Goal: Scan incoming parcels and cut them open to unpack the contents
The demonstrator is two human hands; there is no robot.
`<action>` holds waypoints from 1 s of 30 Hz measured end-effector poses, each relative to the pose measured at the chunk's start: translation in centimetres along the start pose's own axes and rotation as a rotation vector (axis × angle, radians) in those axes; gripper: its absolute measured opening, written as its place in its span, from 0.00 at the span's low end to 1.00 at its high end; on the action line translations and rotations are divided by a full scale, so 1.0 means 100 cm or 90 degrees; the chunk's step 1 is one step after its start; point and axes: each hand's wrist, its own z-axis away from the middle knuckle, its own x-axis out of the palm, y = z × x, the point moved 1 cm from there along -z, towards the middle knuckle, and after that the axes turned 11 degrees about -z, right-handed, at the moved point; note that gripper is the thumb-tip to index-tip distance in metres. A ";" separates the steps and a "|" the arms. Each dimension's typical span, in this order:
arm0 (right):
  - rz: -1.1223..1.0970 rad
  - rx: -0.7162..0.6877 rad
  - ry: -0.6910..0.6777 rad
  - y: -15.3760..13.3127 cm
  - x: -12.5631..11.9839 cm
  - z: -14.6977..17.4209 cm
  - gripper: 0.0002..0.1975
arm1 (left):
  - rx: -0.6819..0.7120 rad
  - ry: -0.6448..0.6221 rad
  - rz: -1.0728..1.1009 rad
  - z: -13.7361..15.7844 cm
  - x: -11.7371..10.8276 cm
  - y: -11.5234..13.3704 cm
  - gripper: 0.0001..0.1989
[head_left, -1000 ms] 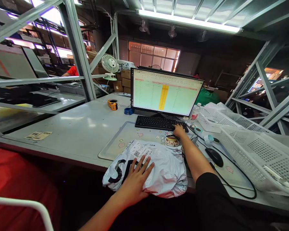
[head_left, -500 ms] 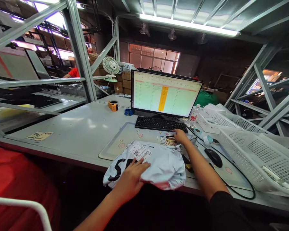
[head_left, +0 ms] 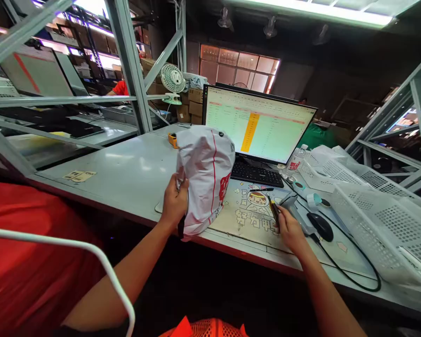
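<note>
The left hand (head_left: 175,201) grips the side of the white bag (head_left: 205,180), tipped up at the front edge of the bench (head_left: 126,173). The right hand (head_left: 290,228) has its fingers around a small black tool (head_left: 273,210), near that edge too.

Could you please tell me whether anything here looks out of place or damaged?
Nothing looks plainly spilled or damaged. The one untidy spot is the black cable, curling loosely around the mouse beside a white basket. The white bag in the left hand is creased, which seems ordinary for soft packaging.
</note>
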 end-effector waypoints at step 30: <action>0.451 0.019 -0.163 0.002 0.008 -0.011 0.24 | 0.236 -0.176 -0.438 0.035 -0.004 -0.025 0.32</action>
